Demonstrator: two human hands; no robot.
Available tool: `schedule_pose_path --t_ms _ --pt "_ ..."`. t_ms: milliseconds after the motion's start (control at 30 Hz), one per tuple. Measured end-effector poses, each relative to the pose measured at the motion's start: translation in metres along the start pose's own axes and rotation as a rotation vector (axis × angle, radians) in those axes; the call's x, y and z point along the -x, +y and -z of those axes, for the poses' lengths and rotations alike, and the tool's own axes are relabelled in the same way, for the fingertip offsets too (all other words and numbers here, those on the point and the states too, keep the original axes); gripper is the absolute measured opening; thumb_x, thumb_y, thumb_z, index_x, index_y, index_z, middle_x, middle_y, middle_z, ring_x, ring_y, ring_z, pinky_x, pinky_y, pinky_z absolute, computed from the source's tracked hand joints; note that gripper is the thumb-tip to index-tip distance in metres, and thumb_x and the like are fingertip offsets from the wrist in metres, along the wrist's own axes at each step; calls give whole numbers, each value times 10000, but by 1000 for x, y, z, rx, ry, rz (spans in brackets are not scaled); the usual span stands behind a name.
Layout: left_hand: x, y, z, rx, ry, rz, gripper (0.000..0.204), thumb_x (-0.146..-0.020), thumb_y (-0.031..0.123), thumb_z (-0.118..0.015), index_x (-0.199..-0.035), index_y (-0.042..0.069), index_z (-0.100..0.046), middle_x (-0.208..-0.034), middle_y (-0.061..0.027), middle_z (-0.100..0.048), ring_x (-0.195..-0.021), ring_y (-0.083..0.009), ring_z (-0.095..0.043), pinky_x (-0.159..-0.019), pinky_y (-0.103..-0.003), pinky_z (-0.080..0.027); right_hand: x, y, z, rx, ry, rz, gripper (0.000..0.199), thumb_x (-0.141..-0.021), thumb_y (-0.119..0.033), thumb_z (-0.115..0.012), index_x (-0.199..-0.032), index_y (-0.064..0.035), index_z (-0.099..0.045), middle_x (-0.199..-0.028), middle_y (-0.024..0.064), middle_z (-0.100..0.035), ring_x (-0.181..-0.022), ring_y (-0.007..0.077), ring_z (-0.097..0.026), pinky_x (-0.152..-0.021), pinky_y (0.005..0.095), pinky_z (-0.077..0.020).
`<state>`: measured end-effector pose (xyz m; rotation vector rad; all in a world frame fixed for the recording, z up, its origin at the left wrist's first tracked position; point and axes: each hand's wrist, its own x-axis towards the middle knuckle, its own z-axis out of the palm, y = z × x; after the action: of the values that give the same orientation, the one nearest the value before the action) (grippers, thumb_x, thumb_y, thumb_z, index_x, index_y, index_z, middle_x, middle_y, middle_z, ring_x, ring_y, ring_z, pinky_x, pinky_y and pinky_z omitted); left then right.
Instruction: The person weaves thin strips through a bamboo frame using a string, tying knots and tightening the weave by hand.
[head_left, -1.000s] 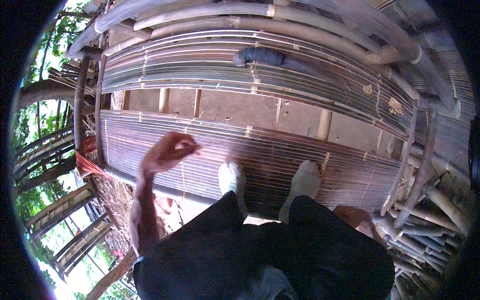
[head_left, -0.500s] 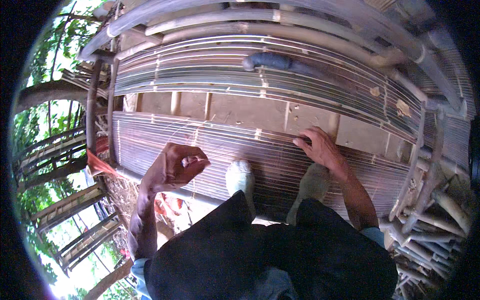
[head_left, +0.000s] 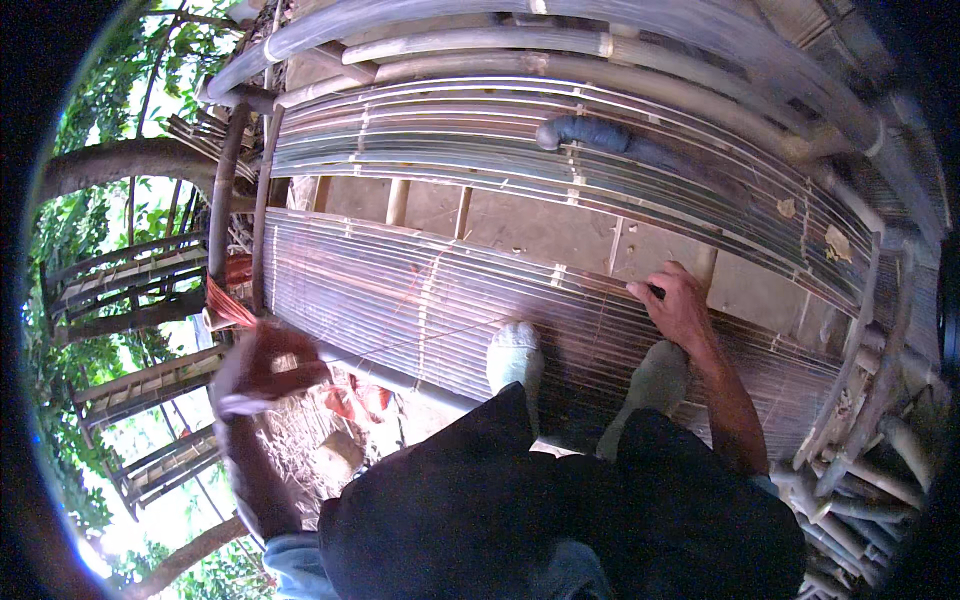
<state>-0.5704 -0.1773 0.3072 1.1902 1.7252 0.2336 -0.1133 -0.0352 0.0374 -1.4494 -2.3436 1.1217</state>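
My left hand (head_left: 277, 362) is out at the left, smeared by motion, its fingers curled into a pinch beyond the bench's near edge. A thin pale strand (head_left: 440, 337) runs from near it across the slatted bamboo bench (head_left: 350, 270) toward the middle. Over the far side of the same slats is my right hand (head_left: 672, 303), thumb and forefinger pressed together. Whatever lies in that pinch is too small to make out. My feet in pale socks (head_left: 515, 360) rest on the slats between the hands.
A second slatted bench (head_left: 420, 130) lies beyond a gap of bare ground (head_left: 520, 220), with a dark rounded bar-like thing (head_left: 590, 132) on it. Bamboo rails (head_left: 480, 65) run along the back. Red-orange cords (head_left: 230, 303) hang at the left post. Stacked poles (head_left: 850, 520) stand right.
My left hand has swung left and slightly down, away from the slats. My right hand stays near the same slats, its fingertips drawn closer together. The whole view has shifted a little.
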Motion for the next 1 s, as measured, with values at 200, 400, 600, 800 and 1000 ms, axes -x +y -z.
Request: schedule_pose_path --t_ms 200,400,600,800,1000 --pt "109 -97 150 874 486 -480 366 -988 199 -517 -1273 -29 -545 -1160 -172 -637 -1035 -269 -620 -944 -395 -471 -26 18 -15 -168 4 -133 397 -902 -398 -662 -961 -11 -726 -874 168 -702 -825 296 -685 -805 392 -520" --pt "-80 -85 71 521 703 -429 366 -951 156 -520 -1285 12 -551 -1177 -168 -630 -1078 -306 -587 -983 -439 -442 -36 55 -29 -356 10 -122 359 -886 -340 -692 -1059 -25 -703 -928 140 -719 -843 237 -699 -788 362 -534" --pt "-313 -107 -214 -78 271 -339 410 -846 174 -626 -1244 95 -569 -1135 -161 -643 -1022 -340 -577 -896 -493 -456 -56 28 -38 -288 -45 -214 404 -864 -247 -682 -1230 -85 -624 -949 193 -710 -904 320 -704 -822 427 -534" --pt "-367 -83 -354 -212 77 -540 260 -878 132 -552 -1098 48 -664 -1045 -186 -664 -804 -383 -625 -659 -520 -493 -63 34 -59 -327 -66 -237 303 -849 -189 -653 -1139 -104 -671 -952 190 -709 -860 346 -696 -807 408 -545" --pt "-354 -80 -313 14 -132 -245 340 -875 124 -624 -1210 63 -619 -1104 -181 -666 -830 -284 -632 -603 -380 -481 -53 32 -53 -173 -32 -137 222 -903 -154 -627 -1077 -28 -682 -895 154 -709 -874 247 -701 -784 361 -521"
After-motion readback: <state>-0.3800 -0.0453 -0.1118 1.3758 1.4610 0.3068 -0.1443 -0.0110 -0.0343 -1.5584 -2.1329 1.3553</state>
